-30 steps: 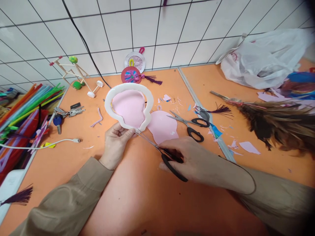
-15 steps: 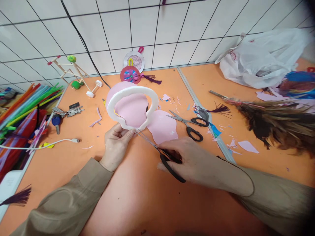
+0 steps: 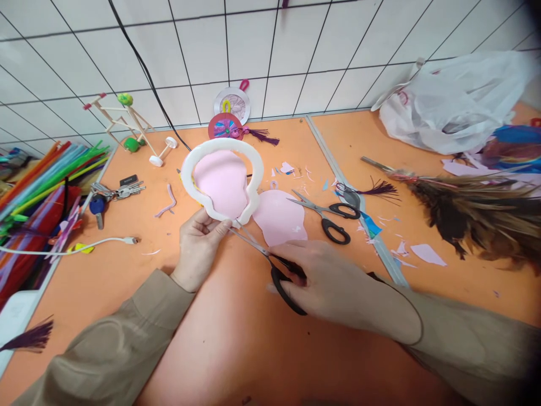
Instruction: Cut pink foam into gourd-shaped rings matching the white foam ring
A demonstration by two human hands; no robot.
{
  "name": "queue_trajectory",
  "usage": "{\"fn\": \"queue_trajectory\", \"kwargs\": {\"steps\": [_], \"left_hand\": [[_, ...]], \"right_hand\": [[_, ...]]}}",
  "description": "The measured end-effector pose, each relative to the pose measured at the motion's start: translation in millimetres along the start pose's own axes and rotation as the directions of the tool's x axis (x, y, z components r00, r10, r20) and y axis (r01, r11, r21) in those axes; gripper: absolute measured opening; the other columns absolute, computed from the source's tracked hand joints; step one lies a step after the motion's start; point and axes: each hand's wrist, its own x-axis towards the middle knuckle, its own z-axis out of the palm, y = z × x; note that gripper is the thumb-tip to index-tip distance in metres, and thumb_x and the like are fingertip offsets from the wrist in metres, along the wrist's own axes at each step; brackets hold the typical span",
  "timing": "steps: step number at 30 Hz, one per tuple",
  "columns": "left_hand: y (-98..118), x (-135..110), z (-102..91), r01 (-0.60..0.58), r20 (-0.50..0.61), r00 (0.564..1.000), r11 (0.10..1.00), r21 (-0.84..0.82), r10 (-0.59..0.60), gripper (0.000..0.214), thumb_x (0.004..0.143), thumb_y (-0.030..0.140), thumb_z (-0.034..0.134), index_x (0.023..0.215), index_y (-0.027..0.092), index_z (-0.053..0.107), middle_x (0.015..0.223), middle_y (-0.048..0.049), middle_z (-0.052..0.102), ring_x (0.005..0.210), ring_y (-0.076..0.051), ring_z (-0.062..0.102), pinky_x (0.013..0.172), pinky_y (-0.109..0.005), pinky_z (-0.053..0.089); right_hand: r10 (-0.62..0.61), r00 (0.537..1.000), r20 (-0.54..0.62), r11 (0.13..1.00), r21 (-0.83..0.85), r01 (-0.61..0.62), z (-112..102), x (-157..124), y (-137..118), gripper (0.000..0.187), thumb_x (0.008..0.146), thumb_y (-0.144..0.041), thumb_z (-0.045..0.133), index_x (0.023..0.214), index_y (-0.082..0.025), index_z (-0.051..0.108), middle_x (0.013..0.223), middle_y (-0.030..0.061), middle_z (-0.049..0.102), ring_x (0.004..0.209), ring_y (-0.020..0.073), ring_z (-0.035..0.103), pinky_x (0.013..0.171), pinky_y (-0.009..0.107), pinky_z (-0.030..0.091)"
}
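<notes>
My left hand (image 3: 198,245) pinches the lower edge of a thick white ring-shaped frame (image 3: 189,169), whose outline narrows toward the bottom. Pink sheet (image 3: 222,180) shows through its opening. Black-handled scissors (image 3: 266,252) are in my right hand (image 3: 325,276), the fingers in the handle loops. Their blades are slightly apart, with the tips at the frame's bottom edge beside my left thumb. What lies between the blades is hard to make out. Just right of the frame, a rounded pink cutout (image 3: 279,217) lies flat on the table.
Another pair of scissors (image 3: 323,210) lies right of the cutout among pink and blue scraps. Feathers (image 3: 469,208) and a white plastic bag (image 3: 452,101) are at the right. Keys (image 3: 122,193), a cable (image 3: 105,242), a stick model (image 3: 127,124) and pipe cleaners (image 3: 54,180) are at the left.
The white frame has tilted to face me more and shifted slightly left. My right hand and the scissors have moved a little left, and the blades remain at the frame's bottom edge.
</notes>
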Motion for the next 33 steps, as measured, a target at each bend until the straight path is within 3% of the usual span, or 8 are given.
{"fn": "queue_trajectory", "kwargs": {"steps": [9, 19, 26, 33], "left_hand": [[-2, 2, -2.8, 0.017, 0.012, 1.0, 0.999, -0.027, -0.017, 0.018, 0.071, 0.022, 0.079, 0.088, 0.018, 0.073, 0.082, -0.0047, 0.078, 0.074, -0.019, 0.072, 0.071, -0.029, 0.057], [-7, 3, -4.8, 0.004, 0.015, 1.0, 0.996, -0.094, -0.002, 0.017, 0.072, 0.016, 0.078, 0.088, 0.019, 0.074, 0.081, -0.0018, 0.078, 0.071, -0.013, 0.071, 0.068, -0.022, 0.057], [-5, 0, -4.1, 0.021, 0.0, 1.0, 0.995, -0.093, -0.021, 0.016, 0.072, 0.018, 0.078, 0.087, 0.018, 0.073, 0.081, -0.0025, 0.078, 0.071, -0.016, 0.072, 0.071, -0.027, 0.06], [-6, 1, -4.5, 0.027, -0.004, 1.0, 0.996, -0.089, -0.027, 0.017, 0.072, 0.018, 0.079, 0.088, 0.018, 0.074, 0.081, -0.0025, 0.078, 0.071, -0.014, 0.071, 0.068, -0.025, 0.059]], "right_hand": [[-0.004, 1.0, 0.017, 0.999, -0.047, 0.004, -3, -1, -1, 0.015, 0.078, -0.022, 0.053, 0.068, -0.019, 0.042, 0.068, 0.0018, 0.052, 0.06, 0.0136, 0.041, 0.056, 0.029, 0.022], [-0.008, 1.0, -0.03, 0.999, 0.038, 0.009, 9, 3, 7, 0.026, 0.08, -0.03, 0.057, 0.067, -0.021, 0.037, 0.065, -0.0024, 0.046, 0.057, 0.0126, 0.034, 0.055, 0.029, 0.023], [-0.014, 1.0, -0.011, 0.998, 0.062, 0.015, 8, 2, 6, 0.021, 0.081, -0.022, 0.055, 0.066, -0.02, 0.04, 0.063, -0.0024, 0.046, 0.056, 0.0122, 0.036, 0.055, 0.028, 0.025], [-0.033, 0.999, -0.028, 0.994, 0.105, 0.036, 11, 2, 8, 0.021, 0.08, -0.015, 0.056, 0.065, -0.02, 0.042, 0.061, -0.0031, 0.047, 0.055, 0.0107, 0.037, 0.054, 0.026, 0.026]]}}
